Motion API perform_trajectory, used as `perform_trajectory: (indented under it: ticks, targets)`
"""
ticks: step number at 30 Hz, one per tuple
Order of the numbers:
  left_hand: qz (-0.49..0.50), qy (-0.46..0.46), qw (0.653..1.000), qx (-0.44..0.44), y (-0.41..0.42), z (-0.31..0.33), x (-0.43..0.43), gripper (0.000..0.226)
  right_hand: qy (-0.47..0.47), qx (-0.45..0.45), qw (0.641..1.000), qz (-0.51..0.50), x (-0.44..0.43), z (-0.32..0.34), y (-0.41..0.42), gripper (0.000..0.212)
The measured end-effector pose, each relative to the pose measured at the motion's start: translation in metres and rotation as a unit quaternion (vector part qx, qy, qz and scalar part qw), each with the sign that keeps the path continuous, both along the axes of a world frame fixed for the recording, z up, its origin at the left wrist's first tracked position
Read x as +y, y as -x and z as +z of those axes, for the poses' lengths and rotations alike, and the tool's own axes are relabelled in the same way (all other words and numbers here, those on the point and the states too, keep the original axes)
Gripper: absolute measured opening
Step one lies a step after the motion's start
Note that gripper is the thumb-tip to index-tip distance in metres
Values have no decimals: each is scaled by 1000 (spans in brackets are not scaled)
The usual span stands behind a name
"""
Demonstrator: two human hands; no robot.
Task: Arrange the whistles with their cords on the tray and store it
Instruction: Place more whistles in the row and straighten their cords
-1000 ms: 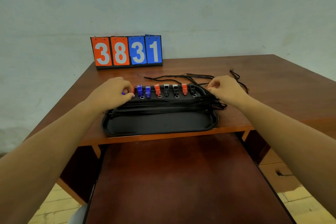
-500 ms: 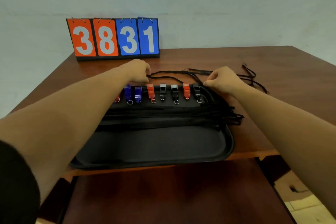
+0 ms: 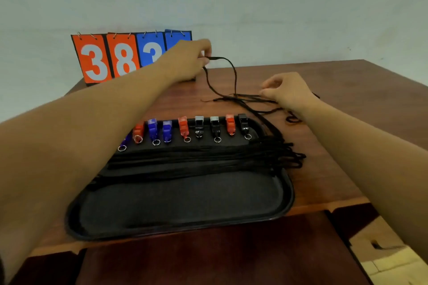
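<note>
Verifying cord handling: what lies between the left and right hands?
In the head view, a black cord loops from the left hand, which pinches it, down to the right hand, above bare table.

- 1 view only: a wide-angle camera on the person's head, facing forward and tilted down along both bare forearms (image 3: 92,136).
- It sits close over the near edge of the brown wooden table (image 3: 359,81), the black oblong plastic tray (image 3: 185,199) low in frame.
- The pale wall (image 3: 254,7) closes the far side.

The flip scoreboard (image 3: 120,58) shows orange 3, 8 and a half-hidden blue 3.
</note>
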State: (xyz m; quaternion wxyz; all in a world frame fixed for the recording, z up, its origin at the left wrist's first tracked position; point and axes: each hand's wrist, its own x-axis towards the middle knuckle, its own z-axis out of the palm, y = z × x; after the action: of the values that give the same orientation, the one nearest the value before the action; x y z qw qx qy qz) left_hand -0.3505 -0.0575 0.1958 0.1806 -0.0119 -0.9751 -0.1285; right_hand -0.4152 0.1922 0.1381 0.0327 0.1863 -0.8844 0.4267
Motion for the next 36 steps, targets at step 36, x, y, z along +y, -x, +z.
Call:
perform_trajectory:
  ticks: [36]
  targets:
    - [-73, -233, 970, -18, -167, 33, 60, 19, -19, 35, 999, 11, 137, 57, -128, 13]
